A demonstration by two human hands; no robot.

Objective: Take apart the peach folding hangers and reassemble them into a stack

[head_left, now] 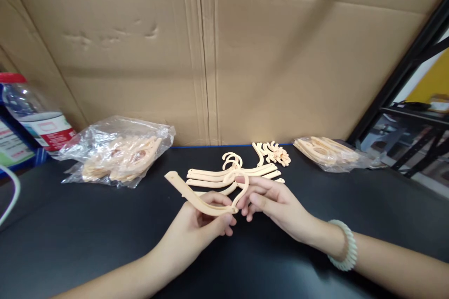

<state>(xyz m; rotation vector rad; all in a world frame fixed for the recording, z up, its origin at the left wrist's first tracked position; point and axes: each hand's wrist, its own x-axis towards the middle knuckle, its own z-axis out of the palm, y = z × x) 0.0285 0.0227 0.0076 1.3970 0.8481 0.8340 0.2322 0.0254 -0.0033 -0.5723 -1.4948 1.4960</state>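
Note:
A cream plastic folding hanger (196,201) with its arms folded to one side is held up in front of me. My left hand (206,224) is closed on it, thumb below and fingers behind the hinge end. Its curved hook (244,191) rises at the right, and my right hand (270,198) grips that hook between its fingers. Just behind my hands lie several matching hangers (210,177) in a row on the black table (105,243), their hooks pointing away from me. The held hanger and my fingers hide part of the row.
Loose small hooks and pieces (275,153) lie behind the hangers. A clear bag of hanger parts (122,154) sits left, another bag (326,152) right. A bottle with a red cap (38,112) stands far left. A cardboard wall (280,56) closes the back; a black shelf (417,117) is at right.

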